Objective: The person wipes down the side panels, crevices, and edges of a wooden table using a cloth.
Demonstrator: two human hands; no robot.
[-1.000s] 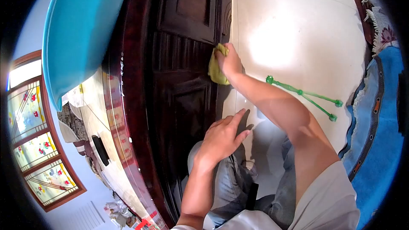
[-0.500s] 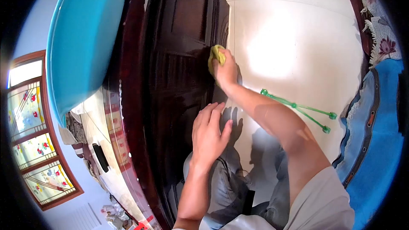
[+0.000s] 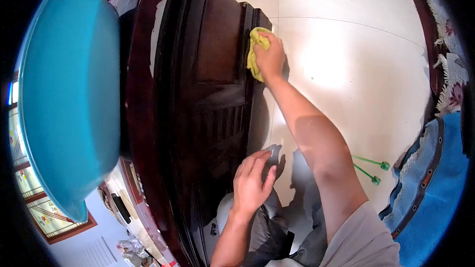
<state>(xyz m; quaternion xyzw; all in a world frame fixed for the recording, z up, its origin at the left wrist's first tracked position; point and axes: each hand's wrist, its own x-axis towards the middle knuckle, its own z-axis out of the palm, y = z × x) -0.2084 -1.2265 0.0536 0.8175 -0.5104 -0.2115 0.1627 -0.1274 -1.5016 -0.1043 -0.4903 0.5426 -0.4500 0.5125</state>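
Observation:
My right hand [image 3: 270,58] is closed on a yellow-green cloth [image 3: 255,62], which lies against the lower edge of a dark carved wooden cabinet [image 3: 220,44]. Lower down, my left hand [image 3: 252,180] holds nothing; its fingers are apart, beside the cabinet front and above my knee. My right forearm reaches up across the pale tiled floor [image 3: 346,79].
A large turquoise basin [image 3: 74,94] rests on the cabinet top at the left. Green rods with knobbed ends [image 3: 368,159] lie on the floor, partly behind my right arm. Blue fabric [image 3: 435,193] and a fringed cover [image 3: 450,76] are at the right.
My right hand has moved with the cloth along the cabinet's edge toward its far end. The view has shifted, showing more of the basin, and my right arm now covers part of the green rods.

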